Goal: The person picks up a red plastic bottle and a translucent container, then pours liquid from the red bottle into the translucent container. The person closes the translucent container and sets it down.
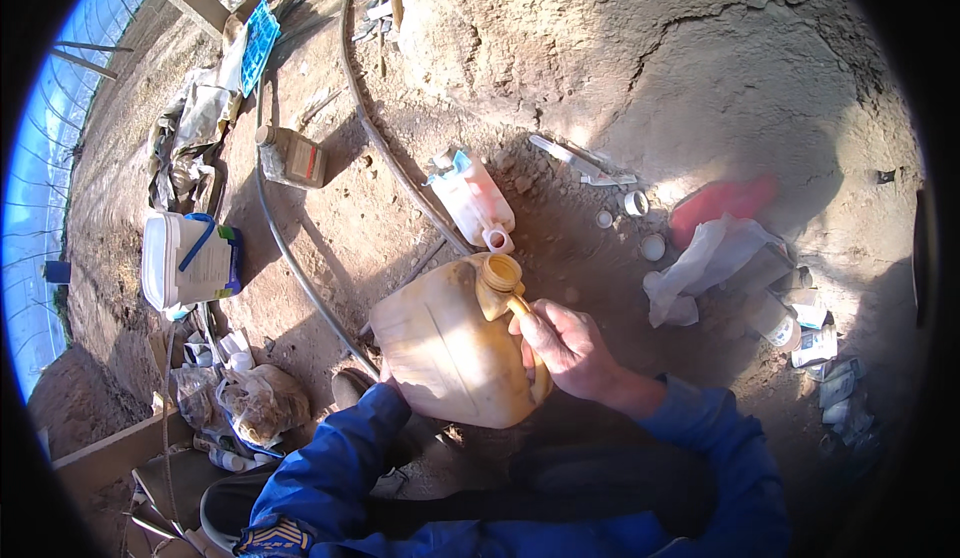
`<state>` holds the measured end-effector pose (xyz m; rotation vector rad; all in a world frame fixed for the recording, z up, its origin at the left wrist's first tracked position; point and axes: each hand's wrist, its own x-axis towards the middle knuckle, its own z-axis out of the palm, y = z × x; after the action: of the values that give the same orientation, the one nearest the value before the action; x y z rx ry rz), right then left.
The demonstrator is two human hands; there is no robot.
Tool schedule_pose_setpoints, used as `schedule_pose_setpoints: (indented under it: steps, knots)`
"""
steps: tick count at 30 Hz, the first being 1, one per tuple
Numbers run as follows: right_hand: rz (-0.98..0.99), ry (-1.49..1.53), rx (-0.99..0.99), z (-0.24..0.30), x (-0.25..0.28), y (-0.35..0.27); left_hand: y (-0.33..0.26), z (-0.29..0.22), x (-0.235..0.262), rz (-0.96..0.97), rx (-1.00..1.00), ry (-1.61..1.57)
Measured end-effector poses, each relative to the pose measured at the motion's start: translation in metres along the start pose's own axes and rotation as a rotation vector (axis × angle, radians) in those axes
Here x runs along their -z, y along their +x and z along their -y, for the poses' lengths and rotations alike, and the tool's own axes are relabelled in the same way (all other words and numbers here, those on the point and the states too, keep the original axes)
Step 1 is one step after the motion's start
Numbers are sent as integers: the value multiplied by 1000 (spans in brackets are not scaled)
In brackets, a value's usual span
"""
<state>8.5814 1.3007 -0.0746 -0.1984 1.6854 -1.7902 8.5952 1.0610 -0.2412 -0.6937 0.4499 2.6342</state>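
matt yellowed plastic jug point(450, 343), rough dirt ground point(640, 68)

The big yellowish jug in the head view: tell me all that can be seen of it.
The jug looks like translucent, dirt-stained yellowish plastic, with a capless round neck and a moulded handle. It is tilted, neck pointing up and away, above bare soil. The right hand grips its handle; the left hand is hidden behind its lower side, apparently supporting it.
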Motion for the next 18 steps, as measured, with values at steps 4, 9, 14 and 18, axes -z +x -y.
schedule_pose_setpoints:
  steps: [4,9,14,18]
  knots:
    - [-64,33,51,-17,-5,6,-17,-16,5,-42,-17,24]
    - [-55,72,105,-29,-13,19,-85,-40,30,-107,-29,30]
    - [-40,118,87,-36,-11,27,-150,-55,50,-159,0,0]
    - [-81,98,152,-39,-13,30,-168,-59,51,-185,-16,-1]
